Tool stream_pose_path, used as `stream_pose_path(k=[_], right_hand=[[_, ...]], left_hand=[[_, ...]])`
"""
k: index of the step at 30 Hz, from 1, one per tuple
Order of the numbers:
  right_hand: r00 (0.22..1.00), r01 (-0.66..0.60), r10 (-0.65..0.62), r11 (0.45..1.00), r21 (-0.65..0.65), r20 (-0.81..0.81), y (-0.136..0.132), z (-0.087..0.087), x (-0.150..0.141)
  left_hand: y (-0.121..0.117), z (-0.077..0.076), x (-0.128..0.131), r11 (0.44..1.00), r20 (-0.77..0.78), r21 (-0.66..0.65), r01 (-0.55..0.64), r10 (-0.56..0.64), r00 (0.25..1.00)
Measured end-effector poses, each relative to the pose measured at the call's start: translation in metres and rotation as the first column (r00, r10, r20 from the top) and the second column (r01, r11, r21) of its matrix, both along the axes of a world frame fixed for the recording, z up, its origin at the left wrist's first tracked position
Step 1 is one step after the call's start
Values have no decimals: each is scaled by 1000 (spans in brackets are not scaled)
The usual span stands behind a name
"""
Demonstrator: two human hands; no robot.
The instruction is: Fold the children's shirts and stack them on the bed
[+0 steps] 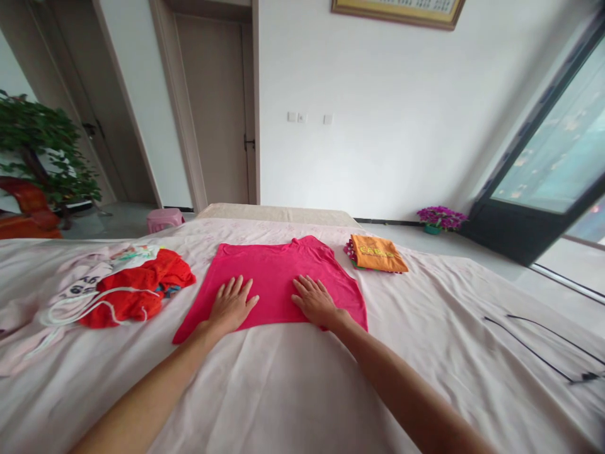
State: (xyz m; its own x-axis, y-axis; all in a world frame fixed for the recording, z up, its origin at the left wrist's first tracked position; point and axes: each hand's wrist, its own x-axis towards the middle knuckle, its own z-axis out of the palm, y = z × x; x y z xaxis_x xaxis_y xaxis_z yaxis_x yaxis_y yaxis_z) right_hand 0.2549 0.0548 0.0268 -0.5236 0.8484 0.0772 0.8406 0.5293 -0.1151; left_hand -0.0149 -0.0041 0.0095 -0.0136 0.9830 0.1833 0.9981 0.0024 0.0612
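Observation:
A bright pink shirt point(271, 268) lies spread out on the pale bedsheet-like cloth point(265, 391), its neckline and one shoulder towards the right. My left hand point(232, 304) rests flat on the left part of the shirt near its front edge, fingers spread. On the right part, my right hand point(316, 300) also presses flat with its fingers stretched out. Neither hand grips the fabric. To the right of the shirt sits a small stack of folded clothes with an orange garment point(378, 253) on top.
A loose heap of clothes lies at the left, with a red garment point(137, 296) and white cords. Black cables point(534, 347) rest on the cloth at the right. Beyond are a pink stool point(164, 219), purple flowers point(442, 216) and a leafy plant point(42, 142).

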Motion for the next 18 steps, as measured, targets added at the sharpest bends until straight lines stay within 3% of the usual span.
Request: stream_pose_path(k=[3, 11, 18], right_hand=[[999, -5, 6, 1000, -5, 38, -1, -6, 17], [932, 333, -335, 942, 32, 136, 9, -1, 126], [940, 340, -341, 940, 21, 18, -10, 3, 163]], left_hand=[[-5, -2, -20, 1000, 2, -17, -4, 4, 1000], [-20, -11, -82, 998, -37, 30, -49, 50, 998], [-37, -9, -111, 982, -19, 171, 85, -83, 996]])
